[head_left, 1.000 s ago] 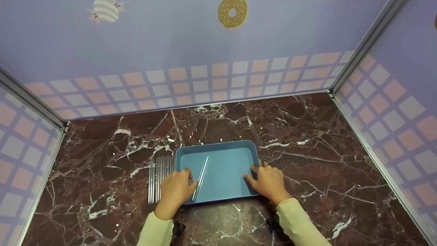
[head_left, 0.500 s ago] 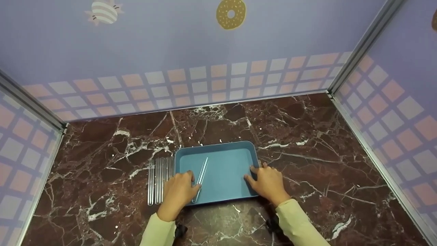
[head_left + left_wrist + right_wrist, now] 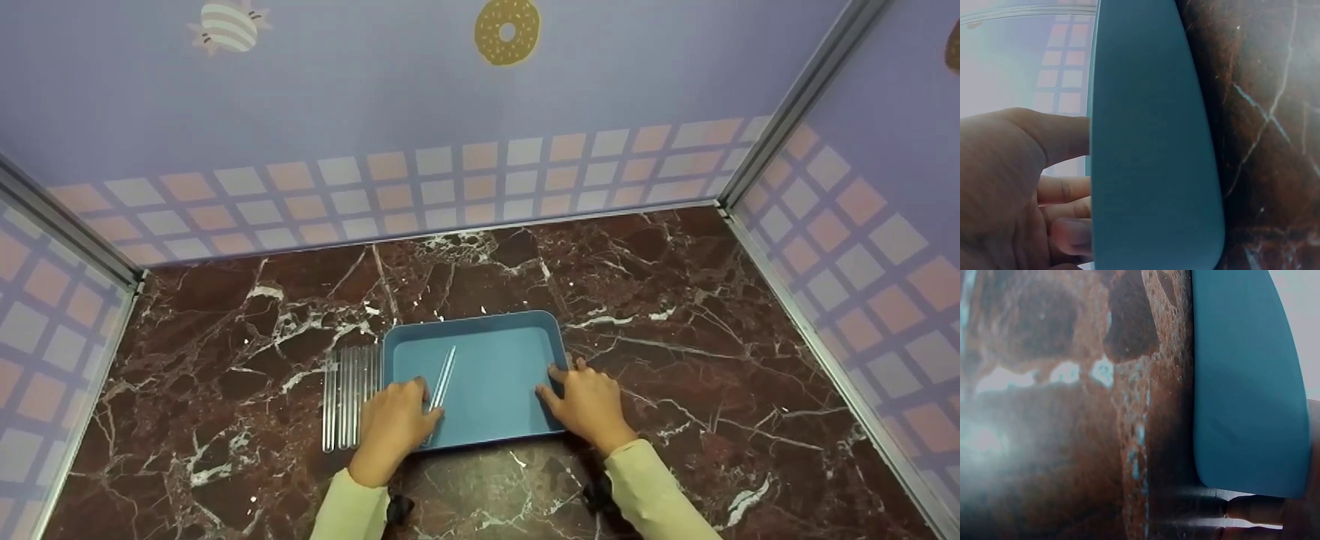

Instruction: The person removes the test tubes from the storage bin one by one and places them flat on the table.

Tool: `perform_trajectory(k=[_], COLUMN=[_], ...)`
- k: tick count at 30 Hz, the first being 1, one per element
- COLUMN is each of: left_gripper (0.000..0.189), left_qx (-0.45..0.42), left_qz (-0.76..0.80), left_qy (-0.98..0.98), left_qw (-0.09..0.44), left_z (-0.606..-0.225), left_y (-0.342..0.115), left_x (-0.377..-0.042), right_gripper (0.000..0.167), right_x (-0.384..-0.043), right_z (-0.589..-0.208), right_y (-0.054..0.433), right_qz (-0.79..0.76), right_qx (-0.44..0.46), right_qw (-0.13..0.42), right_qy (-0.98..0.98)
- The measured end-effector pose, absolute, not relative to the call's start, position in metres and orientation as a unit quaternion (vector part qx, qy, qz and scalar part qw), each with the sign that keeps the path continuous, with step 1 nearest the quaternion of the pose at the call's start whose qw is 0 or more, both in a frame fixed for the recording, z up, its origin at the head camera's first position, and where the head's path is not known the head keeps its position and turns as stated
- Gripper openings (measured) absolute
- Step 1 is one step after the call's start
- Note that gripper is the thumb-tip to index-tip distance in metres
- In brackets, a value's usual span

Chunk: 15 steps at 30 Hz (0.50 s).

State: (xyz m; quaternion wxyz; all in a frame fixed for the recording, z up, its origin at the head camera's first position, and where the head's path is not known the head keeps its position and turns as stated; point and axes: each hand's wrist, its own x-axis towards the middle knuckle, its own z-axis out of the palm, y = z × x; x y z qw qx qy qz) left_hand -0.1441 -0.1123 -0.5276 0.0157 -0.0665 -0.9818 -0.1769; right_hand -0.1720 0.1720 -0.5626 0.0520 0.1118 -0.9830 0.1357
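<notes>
A shallow blue tray (image 3: 491, 382) sits on the table, a single clear rod (image 3: 448, 367) lying slanted in its left part. My left hand (image 3: 394, 416) reaches over the tray's left rim, thumb and index finger on either side of the rod's lower half. In the left wrist view, the fingertips are hidden behind the blue tray wall (image 3: 1151, 140); I cannot tell whether they pinch the rod. My right hand (image 3: 592, 401) grips the right rim, thumb inside and fingers outside. The right wrist view shows the tray's outer wall (image 3: 1249, 399) beside a sliver of that hand.
Several more clear rods (image 3: 347, 397) lie side by side on the table, along the tray's left edge and partly behind my left hand. Dark red marbled table (image 3: 720, 322) surrounds the tray. Patterned purple panels (image 3: 390, 97) wall in the back and both sides.
My left hand has shifted slightly right, its thumb now overlapping the rod in the tray. The right hand keeps its place on the rim.
</notes>
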Motion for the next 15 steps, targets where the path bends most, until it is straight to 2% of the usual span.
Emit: perform_trajectory(k=[6, 15], left_gripper=[0.029, 0.032], left_qx=[-0.073, -0.065], left_qz=[-0.169, -0.151], left_qy=[-0.982, -0.986], left_qw=[0.035, 0.021], left_z=[-0.5289, -0.5307], left_y=[-0.1118, -0.1088], left_x=[-0.1432, -0.1469], right_gripper=[0.037, 0.036], right_x=[-0.1715, -0.172], right_z=[-0.5611, -0.5608], right_y=[0.1712, 0.1714], right_qz=[0.135, 0.139], right_qx=[0.112, 0.11], right_qw=[0.052, 0.056], right_qy=[-0.983, -0.983])
